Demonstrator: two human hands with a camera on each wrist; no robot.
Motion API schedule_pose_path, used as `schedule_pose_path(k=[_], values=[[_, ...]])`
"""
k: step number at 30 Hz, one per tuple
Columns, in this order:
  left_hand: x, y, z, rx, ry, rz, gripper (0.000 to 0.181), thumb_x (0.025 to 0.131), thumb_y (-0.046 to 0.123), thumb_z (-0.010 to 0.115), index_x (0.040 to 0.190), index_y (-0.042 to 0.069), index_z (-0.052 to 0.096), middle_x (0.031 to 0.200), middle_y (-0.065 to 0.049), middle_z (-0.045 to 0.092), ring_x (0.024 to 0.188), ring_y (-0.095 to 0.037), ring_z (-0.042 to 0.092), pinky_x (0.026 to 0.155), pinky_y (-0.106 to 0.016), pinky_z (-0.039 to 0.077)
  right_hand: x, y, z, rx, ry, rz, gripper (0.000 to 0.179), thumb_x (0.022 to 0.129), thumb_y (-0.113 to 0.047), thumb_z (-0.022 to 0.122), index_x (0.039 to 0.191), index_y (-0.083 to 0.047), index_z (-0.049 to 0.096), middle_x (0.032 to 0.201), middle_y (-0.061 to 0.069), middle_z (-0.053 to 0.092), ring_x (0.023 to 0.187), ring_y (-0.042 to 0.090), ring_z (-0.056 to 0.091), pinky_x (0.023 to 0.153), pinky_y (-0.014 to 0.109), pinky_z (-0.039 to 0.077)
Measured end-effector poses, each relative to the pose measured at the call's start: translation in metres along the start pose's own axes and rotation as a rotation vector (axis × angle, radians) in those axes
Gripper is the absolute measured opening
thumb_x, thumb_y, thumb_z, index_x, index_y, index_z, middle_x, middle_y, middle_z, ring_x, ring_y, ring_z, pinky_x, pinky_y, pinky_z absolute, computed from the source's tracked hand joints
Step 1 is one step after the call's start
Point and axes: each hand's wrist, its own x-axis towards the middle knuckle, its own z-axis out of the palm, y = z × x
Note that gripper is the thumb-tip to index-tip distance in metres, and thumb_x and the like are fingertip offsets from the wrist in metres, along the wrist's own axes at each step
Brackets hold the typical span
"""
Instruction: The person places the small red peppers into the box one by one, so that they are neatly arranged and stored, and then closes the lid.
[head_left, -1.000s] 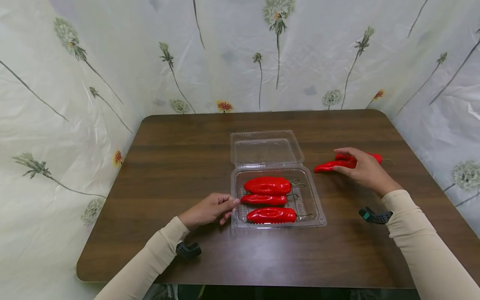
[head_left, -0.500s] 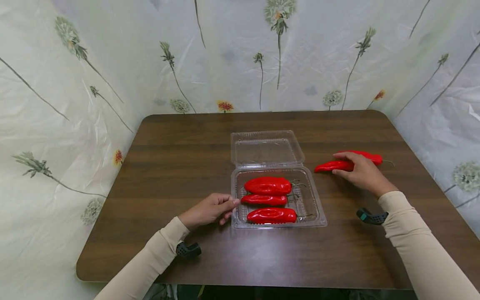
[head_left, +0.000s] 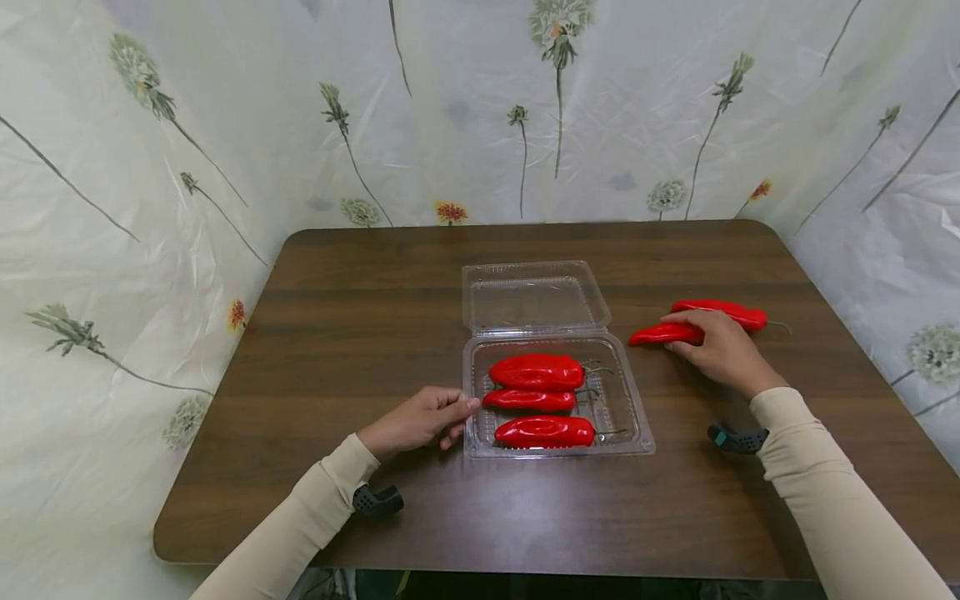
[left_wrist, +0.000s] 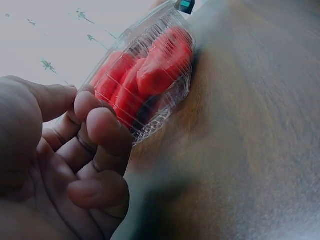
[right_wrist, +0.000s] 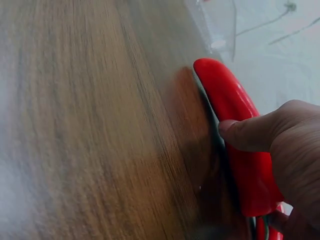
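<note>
Red peppers (head_left: 543, 432) number three in one box (head_left: 624, 404), two outside.

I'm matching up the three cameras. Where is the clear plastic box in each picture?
Head: the clear plastic box lies open, right of and below centre, with red peppers inside.
Left wrist: upper middle, at the fingertips of the left hand.
Right wrist: only a cut-off piece, at the top edge, right of centre.
Shared landmark: the brown table, visible in all three.
</note>
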Motion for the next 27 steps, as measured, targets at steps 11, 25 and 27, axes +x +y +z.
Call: schedule_pose_path(k=[11,25,27], values=[[0.000,0.002,0.001,-0.002,0.007,-0.023,0.028,0.105,0.028,0.055,0.088,0.007,0.060,0.072,-0.005,0.057,0.061,-0.017,0.053,0.059,-0.027,0.046,-0.005,-0.010,0.001,0.027,0.037,-0.008,0.045,0.087,-0.013,0.080,0.129,-0.007,0.066,0.131,0.023,0.061,0.128,0.045,0.048,0.106,0.066,0.032],[0.001,0.001,0.002,0.000,0.024,0.001,0.029,0.106,0.027,0.054,0.084,0.007,0.058,0.069,-0.001,0.055,0.059,-0.015,0.052,0.057,-0.024,0.044,-0.005,-0.047,-0.010,0.062,0.038,0.029,0.047,0.089,-0.012,0.077,0.134,-0.010,0.063,0.133,0.021,0.061,0.120,0.041,0.052,0.098,0.063,0.040],[0.001,0.000,0.002,0.000,0.025,0.001,0.029,0.106,0.027,0.054,0.084,0.007,0.058,0.069,-0.001,0.055,0.059,-0.015,0.052,0.057,-0.024,0.044,-0.005,-0.052,-0.012,0.070,0.036,0.038,0.047,0.090,-0.011,0.076,0.134,-0.010,0.063,0.133,0.021,0.061,0.118,0.041,0.052,0.096,0.062,0.041]])
